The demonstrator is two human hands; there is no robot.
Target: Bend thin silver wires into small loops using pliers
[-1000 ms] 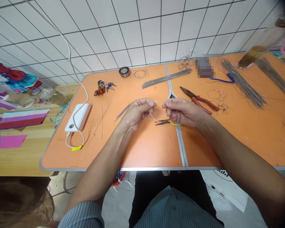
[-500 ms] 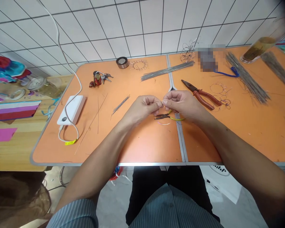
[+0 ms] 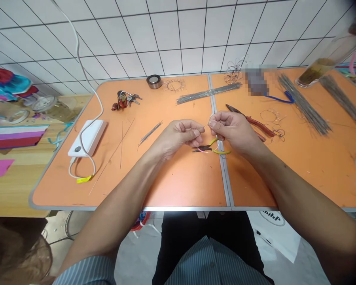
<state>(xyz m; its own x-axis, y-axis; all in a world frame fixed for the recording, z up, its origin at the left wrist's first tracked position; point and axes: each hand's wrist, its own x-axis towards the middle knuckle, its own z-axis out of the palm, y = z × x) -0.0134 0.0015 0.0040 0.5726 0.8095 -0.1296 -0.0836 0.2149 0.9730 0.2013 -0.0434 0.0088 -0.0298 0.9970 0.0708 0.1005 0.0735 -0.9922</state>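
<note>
My left hand (image 3: 180, 136) and my right hand (image 3: 230, 130) hover above an orange folding table (image 3: 178, 190), fingertips pinching a thin wire (image 3: 206, 126) that stretches between them. Right below them lie small yellow-handled pliers (image 3: 210, 149), with a fine pink-tinted wire loop (image 3: 206, 149) around them. Red-handled pliers (image 3: 256, 126) rest beyond my right hand, partly hidden by it. Several short wires (image 3: 150, 132) lie to the left of my left hand.
Along the table's far side are a bundle of steel wires (image 3: 209, 93), keys (image 3: 124, 99), a tape roll (image 3: 153, 81) and wire shapes (image 3: 174, 84). Further bundles (image 3: 304, 105) lie right, near a glass jar (image 3: 316, 72). A white power bank (image 3: 87, 137) sits left.
My hands have come closer than a second ago, with the fingertips parted slightly from their near-touching half a second ago. My right hand has risen a little. The view has shifted slightly.
</note>
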